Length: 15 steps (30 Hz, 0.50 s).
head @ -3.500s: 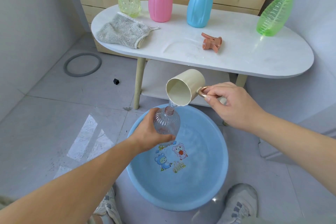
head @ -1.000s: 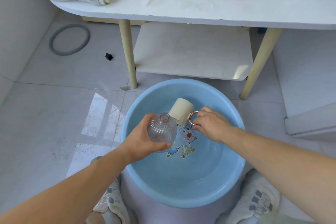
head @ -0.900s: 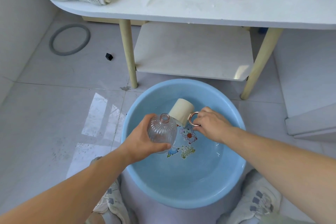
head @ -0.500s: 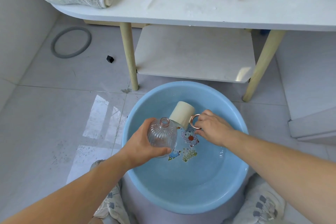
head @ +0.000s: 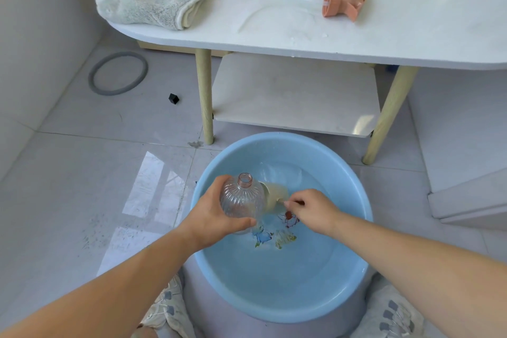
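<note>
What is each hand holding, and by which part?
The left hand holds the clear bottle round its ribbed body; the right hand pinches the cream cup by its handle, inside the blue basin.

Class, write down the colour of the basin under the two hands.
The basin is light blue, with a cartoon print on its bottom; seen best in the head view.

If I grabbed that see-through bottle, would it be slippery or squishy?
Probably slippery: the bottle is held over a basin of water, so it may be wet. It looks like thin ribbed plastic, so likely light and squashable. The left hand wraps its round body; lying down, it would probably roll.
</note>
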{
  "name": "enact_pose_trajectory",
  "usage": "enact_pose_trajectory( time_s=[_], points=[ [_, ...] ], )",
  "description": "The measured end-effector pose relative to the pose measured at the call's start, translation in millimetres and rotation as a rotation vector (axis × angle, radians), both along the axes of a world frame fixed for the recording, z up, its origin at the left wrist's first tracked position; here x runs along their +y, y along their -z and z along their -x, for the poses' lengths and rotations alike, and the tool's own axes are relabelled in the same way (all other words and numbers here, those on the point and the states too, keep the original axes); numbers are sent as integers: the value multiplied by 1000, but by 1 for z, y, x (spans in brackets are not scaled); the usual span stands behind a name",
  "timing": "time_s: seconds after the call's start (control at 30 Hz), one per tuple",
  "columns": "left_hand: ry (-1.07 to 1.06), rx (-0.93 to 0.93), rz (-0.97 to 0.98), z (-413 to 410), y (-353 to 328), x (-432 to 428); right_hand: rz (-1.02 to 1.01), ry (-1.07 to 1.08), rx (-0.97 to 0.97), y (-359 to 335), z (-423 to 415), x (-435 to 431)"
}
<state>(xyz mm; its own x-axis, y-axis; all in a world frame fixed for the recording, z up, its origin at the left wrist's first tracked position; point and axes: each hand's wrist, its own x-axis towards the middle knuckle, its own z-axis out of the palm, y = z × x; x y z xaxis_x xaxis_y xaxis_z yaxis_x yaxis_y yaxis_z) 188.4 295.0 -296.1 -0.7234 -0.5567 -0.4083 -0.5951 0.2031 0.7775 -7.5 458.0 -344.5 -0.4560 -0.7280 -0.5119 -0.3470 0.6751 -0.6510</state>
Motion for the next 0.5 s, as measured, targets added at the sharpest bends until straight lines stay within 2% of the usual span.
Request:
enact_pose_trajectory(
  time_s=[0.13, 0.5],
  points=[
    [-58, 55, 4, -2, -14, -5, 19, 158, -161, -22, 6, -2],
    [-92, 182, 12, 9, -53, -12, 271, 308, -202, -133, 45, 3]
  ],
)
